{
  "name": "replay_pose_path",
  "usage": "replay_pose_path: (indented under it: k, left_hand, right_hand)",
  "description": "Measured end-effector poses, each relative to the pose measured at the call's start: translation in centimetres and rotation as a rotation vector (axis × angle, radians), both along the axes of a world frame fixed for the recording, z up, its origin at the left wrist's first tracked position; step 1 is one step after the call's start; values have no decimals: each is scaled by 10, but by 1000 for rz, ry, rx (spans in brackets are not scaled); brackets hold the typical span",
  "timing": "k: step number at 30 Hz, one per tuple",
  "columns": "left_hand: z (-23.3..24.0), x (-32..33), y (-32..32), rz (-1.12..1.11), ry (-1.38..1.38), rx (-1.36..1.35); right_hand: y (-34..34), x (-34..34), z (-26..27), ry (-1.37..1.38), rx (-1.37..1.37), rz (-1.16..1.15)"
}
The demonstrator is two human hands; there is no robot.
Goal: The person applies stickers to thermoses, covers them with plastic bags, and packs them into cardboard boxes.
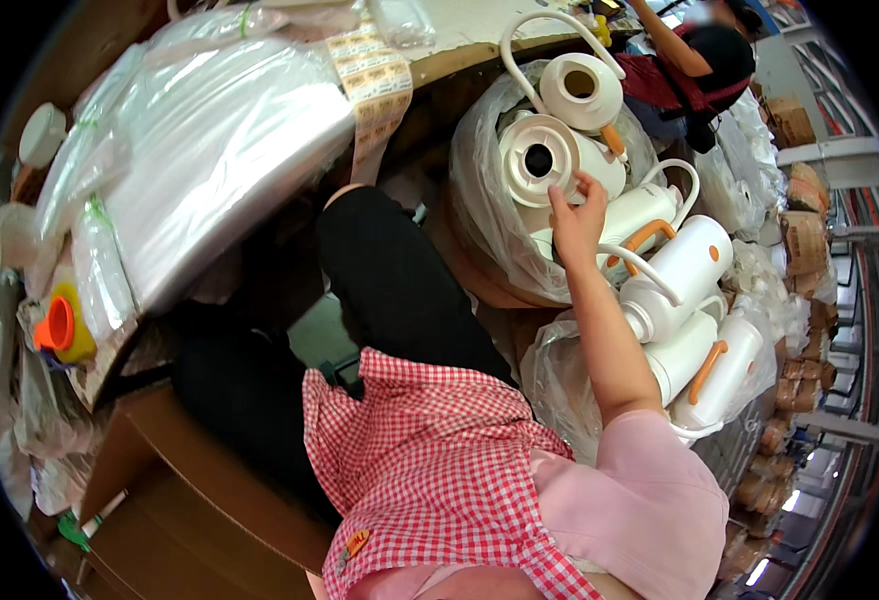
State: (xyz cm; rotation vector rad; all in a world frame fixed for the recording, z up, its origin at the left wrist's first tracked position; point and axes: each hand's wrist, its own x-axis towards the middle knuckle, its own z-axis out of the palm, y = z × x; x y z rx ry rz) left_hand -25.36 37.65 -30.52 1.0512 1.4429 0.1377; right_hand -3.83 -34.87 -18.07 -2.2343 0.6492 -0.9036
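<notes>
My right hand point(580, 221) is at the lower edge of a white plastic jug body point(513, 184), which has a round flanged end and a dark central hole. The thumb and index finger are spread at its rim; whether they grip it cannot be made out. Beside it, in a clear-plastic-lined container point(477, 180), lies another white jug point(582, 112) with a round opening and a large looped handle point(511, 52). Just past my wrist lies a white jug with an orange handle point(653, 234). My left hand is out of view.
At left, a bench holds a stack of clear plastic bags point(222, 142), a label strip point(376, 90) hanging over its edge, and an orange-mouthed yellow container point(61, 322). An open cardboard box point(184, 517) stands lower left. More white jugs point(717, 367) lie right. Another person point(694, 67) works upper right.
</notes>
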Motion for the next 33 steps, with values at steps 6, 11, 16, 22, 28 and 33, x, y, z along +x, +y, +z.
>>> replay_pose_path:
  k: [6,11,16,22,28,33]
  left_hand:
    - [-64,-69,113,-416,375,545]
    - [129,116,12,-380,-338,1249]
    - [261,253,-221,-946,-708,1141]
    - [298,225,-396,-1614,-1573,1212]
    - [267,189,-389,-1174,-1691,1802]
    - [272,197,-363,-1642,-1229,1421]
  right_hand:
    - [-42,41,19,357,-607,-32]
    - [-129,-7,73,389,-807,-106]
    - [-124,-135,257,-3,-268,14]
    - [-31,-124,301,-343,299,226]
    - [-8,-98,236,-271,785,368]
    - [14,-67,164,343,1135,517]
